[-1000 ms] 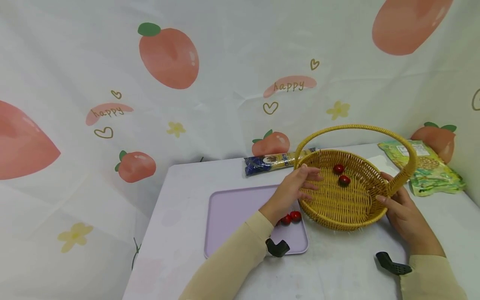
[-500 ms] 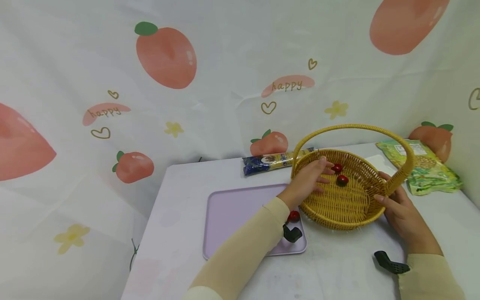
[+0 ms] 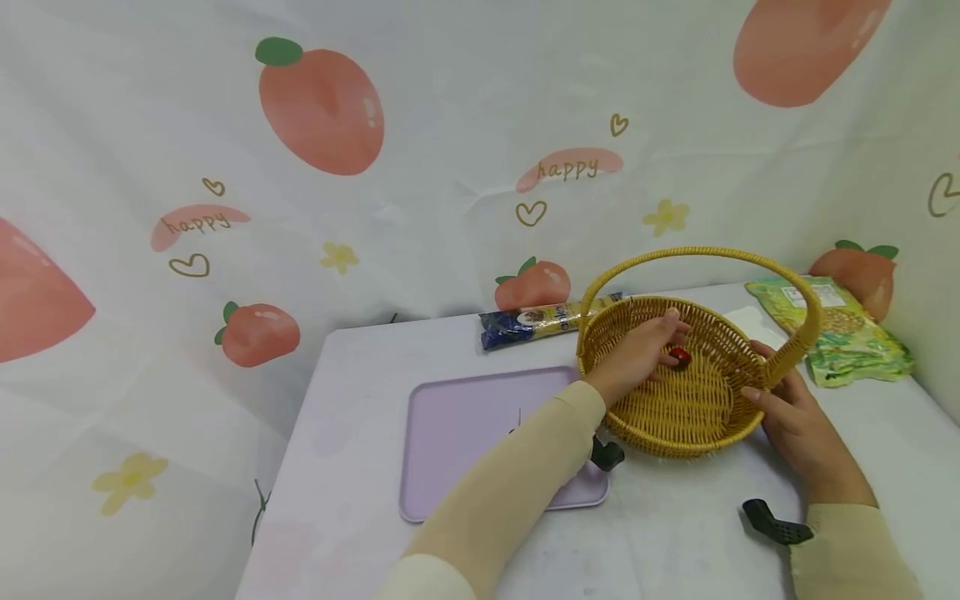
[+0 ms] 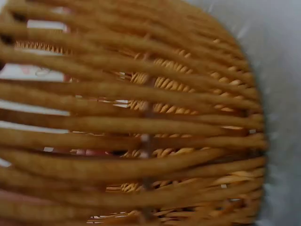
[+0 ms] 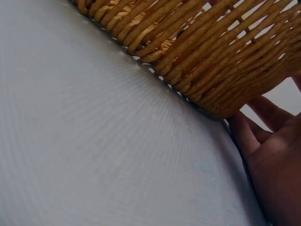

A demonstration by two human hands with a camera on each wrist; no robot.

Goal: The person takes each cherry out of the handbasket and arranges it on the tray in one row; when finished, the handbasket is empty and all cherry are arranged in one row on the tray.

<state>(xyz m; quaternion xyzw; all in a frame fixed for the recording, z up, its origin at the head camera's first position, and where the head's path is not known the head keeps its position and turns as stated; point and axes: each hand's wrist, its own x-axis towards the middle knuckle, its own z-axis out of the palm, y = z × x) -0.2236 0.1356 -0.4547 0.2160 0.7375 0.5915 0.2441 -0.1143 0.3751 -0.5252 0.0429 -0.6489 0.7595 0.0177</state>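
Note:
A yellow woven basket (image 3: 675, 417) with a tall arched handle stands on the table in the head view. Inside it, one small round dark-red fruit (image 3: 679, 357) shows beside my left hand (image 3: 643, 354). That hand reaches over the left rim with loosely extended fingers; nothing can be seen held in it. On the basket's right side, my right hand (image 3: 795, 417) grips the wall at the handle's base, thumb over the rim. The right wrist view has its fingers (image 5: 244, 134) against the basket's lower outside. Woven strands (image 4: 141, 125) fill the left wrist view.
A lilac tray (image 3: 457, 442) lies left of the basket, partly covered by the left sleeve. Behind the basket is a long blue-and-yellow packet (image 3: 536, 323). A green-and-yellow bag (image 3: 847, 333) lies at the back right. A patterned cloth hangs behind the table.
My left hand has moved right and deeper into the basket, so only one fruit there still shows. The left sleeve now hides the red fruits on the tray. My right hand keeps its grip.

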